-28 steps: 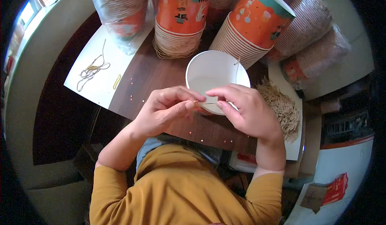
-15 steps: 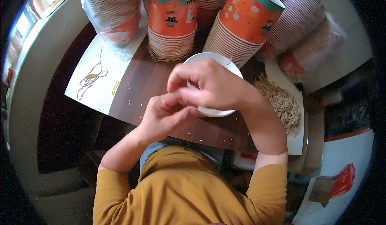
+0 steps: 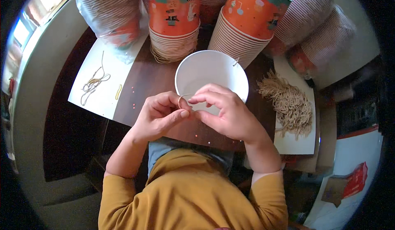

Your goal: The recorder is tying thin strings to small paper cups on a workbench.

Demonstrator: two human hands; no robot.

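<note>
Dark wooden tabletop (image 3: 152, 76), two stacks of orange paper cups (image 3: 175, 22) along its far edge. White paper cup (image 3: 210, 76) open-side up near the middle, just beyond both hands. Left hand (image 3: 158, 117) and right hand (image 3: 226, 113) each pinched on a thin string loop (image 3: 181, 100) at the cup's near rim

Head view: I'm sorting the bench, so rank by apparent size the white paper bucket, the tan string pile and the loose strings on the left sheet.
1. white paper bucket
2. tan string pile
3. loose strings
</note>
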